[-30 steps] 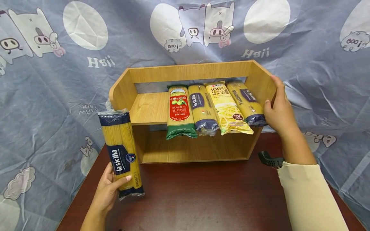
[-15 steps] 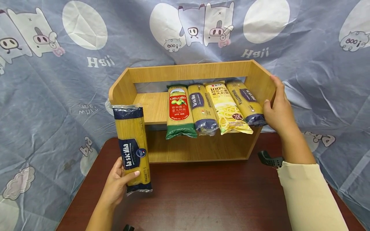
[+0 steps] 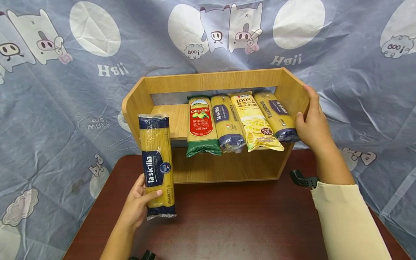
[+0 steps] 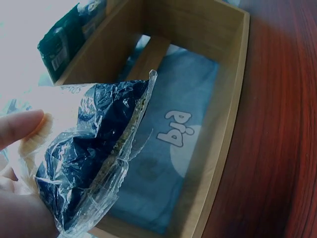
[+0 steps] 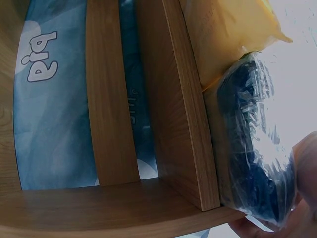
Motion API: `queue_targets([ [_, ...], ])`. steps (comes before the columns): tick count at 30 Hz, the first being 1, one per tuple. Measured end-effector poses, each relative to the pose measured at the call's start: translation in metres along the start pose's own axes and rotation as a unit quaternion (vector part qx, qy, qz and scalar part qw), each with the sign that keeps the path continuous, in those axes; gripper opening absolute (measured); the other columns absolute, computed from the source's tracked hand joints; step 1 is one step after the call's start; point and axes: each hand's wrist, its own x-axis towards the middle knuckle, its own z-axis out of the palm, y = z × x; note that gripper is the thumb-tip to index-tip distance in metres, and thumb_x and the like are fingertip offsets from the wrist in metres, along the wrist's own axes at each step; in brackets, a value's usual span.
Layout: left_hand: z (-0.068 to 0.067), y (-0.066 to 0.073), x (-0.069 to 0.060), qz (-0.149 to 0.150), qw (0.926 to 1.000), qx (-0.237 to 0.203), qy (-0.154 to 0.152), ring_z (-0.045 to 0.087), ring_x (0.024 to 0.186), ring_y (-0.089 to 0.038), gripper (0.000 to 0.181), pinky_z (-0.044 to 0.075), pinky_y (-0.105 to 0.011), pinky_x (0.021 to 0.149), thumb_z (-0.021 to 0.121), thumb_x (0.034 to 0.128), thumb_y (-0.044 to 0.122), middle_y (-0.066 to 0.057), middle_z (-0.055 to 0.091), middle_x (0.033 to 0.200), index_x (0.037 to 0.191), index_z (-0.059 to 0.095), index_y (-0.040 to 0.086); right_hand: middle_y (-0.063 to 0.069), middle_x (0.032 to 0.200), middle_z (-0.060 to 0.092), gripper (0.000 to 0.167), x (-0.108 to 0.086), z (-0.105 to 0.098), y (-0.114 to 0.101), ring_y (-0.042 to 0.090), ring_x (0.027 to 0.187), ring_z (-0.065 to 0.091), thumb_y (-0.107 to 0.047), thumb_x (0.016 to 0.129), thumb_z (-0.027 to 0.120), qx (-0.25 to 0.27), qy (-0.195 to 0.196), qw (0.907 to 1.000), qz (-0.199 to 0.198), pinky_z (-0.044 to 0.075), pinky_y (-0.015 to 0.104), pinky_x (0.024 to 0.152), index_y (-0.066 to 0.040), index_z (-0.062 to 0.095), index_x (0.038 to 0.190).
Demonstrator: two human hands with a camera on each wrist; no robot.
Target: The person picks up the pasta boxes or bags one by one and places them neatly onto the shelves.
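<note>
My left hand [image 3: 138, 202] grips the lower part of a la sicilia spaghetti pack [image 3: 156, 141], thumb across its front. The pack stands nearly upright before the left end of a wooden shelf [image 3: 214, 82]. Its dark blue end [image 4: 106, 114] fills the middle of the left wrist view. With thumb inside and fingers outside, my right hand [image 3: 313, 126] holds the shelf's right side panel [image 3: 294, 92]. Beside that thumb lies another spaghetti pack [image 3: 276, 115], whose blue wrapped end [image 5: 257, 144] shows in the right wrist view.
On the upper board, right of a bare stretch [image 3: 169, 119], lie a green-and-red Olivoila pack [image 3: 201, 124], a second la sicilia pack [image 3: 227, 119] and a yellow noodle pack [image 3: 255, 121]. The shelf stands on a dark red table [image 3: 227, 216], before a blue printed cloth [image 3: 81, 90].
My left hand has moved right with the spaghetti pack, now in front of the shelf's left end and standing more upright. My right hand stays on the side panel.
</note>
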Motion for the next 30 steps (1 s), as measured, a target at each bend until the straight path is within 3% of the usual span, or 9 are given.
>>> queue_targets([
  [11, 0.003, -0.001, 0.004, -0.029, 0.9991, -0.031, -0.005, 0.074, 0.094, -0.015, 0.055, 0.061, -0.035, 0.08, 0.057, 0.095, -0.007, 0.004, 0.075, 0.109, 0.14, 0.04, 0.019, 0.033, 0.157, 0.032, 0.078, -0.001, 0.0, 0.0, 0.058, 0.125, 0.045, -0.007, 0.097, 0.042, -0.001, -0.003, 1.0, 0.006, 0.033, 0.072, 0.103, -0.041, 0.01, 0.159],
  [19, 0.005, 0.004, 0.004, -0.024, 0.9982, -0.05, -0.023, 0.074, 0.099, -0.015, 0.055, 0.061, -0.034, 0.081, 0.053, 0.0977, -0.005, 0.004, 0.074, 0.115, 0.145, 0.037, 0.017, 0.034, 0.156, 0.032, 0.078, 0.0, 0.001, 0.0, 0.057, 0.123, 0.046, -0.007, 0.097, 0.042, -0.001, -0.001, 1.0, 0.006, 0.033, 0.071, 0.102, -0.041, 0.011, 0.159],
  [30, 0.011, 0.011, 0.01, -0.02, 0.9985, -0.041, -0.029, 0.074, 0.099, -0.016, 0.051, 0.061, -0.034, 0.081, 0.052, 0.0996, -0.002, 0.003, 0.074, 0.114, 0.145, 0.037, 0.016, 0.032, 0.157, 0.032, 0.077, 0.001, 0.001, 0.001, 0.056, 0.123, 0.046, -0.008, 0.097, 0.042, 0.001, -0.002, 1.0, 0.008, 0.033, 0.071, 0.102, -0.042, 0.011, 0.159],
])
